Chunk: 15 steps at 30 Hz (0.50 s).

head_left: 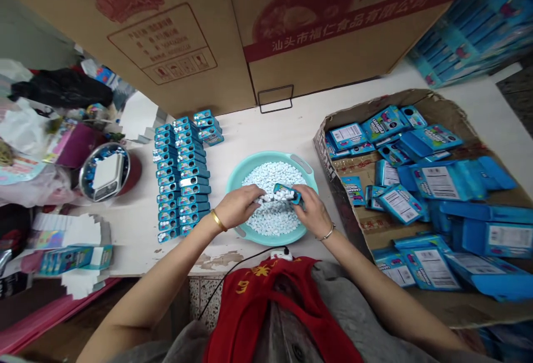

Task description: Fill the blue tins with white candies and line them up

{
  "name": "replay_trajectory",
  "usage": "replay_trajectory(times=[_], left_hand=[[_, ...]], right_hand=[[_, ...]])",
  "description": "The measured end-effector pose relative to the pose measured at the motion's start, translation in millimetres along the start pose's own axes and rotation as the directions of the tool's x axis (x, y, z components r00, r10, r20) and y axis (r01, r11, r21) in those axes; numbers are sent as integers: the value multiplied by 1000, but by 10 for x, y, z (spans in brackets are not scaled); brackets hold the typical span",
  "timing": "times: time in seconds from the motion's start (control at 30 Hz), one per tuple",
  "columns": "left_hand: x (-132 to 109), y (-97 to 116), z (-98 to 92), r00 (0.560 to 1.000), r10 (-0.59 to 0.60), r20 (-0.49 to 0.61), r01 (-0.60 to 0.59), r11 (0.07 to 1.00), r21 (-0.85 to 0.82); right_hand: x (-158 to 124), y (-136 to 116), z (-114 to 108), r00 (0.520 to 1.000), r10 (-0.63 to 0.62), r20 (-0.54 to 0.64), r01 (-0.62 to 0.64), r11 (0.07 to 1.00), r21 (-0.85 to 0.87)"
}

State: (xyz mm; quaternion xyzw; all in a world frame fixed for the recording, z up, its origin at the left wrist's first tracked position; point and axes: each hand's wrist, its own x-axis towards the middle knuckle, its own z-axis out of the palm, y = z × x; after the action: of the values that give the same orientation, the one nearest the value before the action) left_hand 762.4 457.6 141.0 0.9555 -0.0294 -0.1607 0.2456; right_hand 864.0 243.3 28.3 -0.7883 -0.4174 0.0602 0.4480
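A small blue tin (287, 192) is gripped in my right hand (312, 211), above the middle of a round teal basin (272, 156). The basin is heaped with small white mints (275, 223). My left hand (237, 206) reaches in from the left, its fingertips over the mints and close to the tin's left end. A few mints lie at that end, and whether my left fingers hold any is hidden. Rows of similar blue tins (181, 174) stand on the white table (250, 130), left of the basin.
A cardboard tray (333, 155) of blue printed packets fills the right side. Large cardboard cartons (166, 46) rise behind the table. A metal bowl (104, 171) holding a white scale sits at left, among bags. Flat blue cartons (73, 260) lie at lower left.
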Motion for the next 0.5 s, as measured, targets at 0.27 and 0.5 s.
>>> replay_trajectory(times=[0.27, 0.5], left_hand=[[129, 831, -294, 978, -184, 101, 112, 864, 490], [33, 269, -161, 947, -312, -75, 315, 861, 400]], right_hand=[[-54, -66, 141, 999, -49, 12, 49, 999, -8], [-87, -23, 23, 991, 126, -35, -122, 988, 96]])
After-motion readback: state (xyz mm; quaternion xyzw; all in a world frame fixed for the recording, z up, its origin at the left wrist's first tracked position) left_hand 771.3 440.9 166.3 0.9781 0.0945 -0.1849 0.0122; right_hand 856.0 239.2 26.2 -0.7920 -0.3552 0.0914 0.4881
